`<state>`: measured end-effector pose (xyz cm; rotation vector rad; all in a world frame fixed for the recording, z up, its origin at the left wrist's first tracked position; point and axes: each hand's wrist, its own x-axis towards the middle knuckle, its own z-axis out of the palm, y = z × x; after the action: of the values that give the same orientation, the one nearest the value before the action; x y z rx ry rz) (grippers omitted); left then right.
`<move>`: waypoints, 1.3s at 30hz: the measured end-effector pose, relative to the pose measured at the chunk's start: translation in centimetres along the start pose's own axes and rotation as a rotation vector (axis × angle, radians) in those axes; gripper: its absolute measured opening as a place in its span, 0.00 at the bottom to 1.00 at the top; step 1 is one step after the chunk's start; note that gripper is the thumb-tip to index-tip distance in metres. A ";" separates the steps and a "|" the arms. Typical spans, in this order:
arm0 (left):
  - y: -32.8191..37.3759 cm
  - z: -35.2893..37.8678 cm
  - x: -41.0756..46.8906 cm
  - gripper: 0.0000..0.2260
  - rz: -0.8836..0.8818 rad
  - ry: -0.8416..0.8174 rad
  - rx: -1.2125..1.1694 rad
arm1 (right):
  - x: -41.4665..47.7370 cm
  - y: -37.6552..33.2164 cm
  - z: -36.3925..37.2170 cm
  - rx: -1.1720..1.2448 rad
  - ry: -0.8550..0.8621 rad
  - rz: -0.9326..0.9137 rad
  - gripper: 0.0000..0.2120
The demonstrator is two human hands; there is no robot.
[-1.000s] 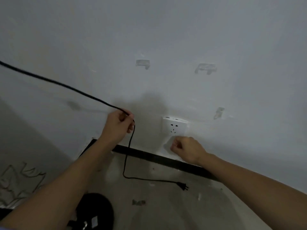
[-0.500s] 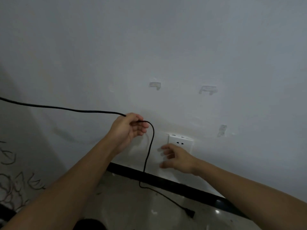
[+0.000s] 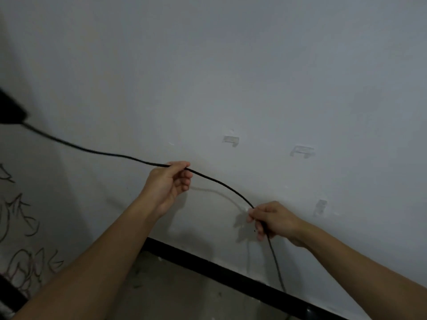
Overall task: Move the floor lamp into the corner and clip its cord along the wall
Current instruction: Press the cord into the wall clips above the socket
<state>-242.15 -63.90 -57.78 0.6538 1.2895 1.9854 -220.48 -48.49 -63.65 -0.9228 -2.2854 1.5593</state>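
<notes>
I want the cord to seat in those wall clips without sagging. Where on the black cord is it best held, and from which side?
Probably on the span nearest the clips, as now: left hand and right hand each pinch the black cord from the room side, leaving its wall-facing side free. The thin, limp cord bows between them, so a close-set grip either side of a clear clip should keep it straight.

A big white wall (image 3: 231, 65) fills most of the view. The room is dim. Three small clear clips (image 3: 231, 140) are stuck on the wall, well apart from each other. A black strip (image 3: 208, 265) runs along the bottom of the wall. Below it is a pale, dusty floor (image 3: 175, 294). On the left, dark scribbles (image 3: 20, 227) mark the wall.
</notes>
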 end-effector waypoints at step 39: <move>0.8 6.6 5.0 0.04 0.187 0.098 -0.392 | 2.8 -11.9 -2.3 -0.746 0.882 -0.629 0.07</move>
<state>-240.87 -56.49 -54.25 0.5035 0.8772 2.3631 -225.92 -47.84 -52.50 -0.6861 -2.0882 -0.0280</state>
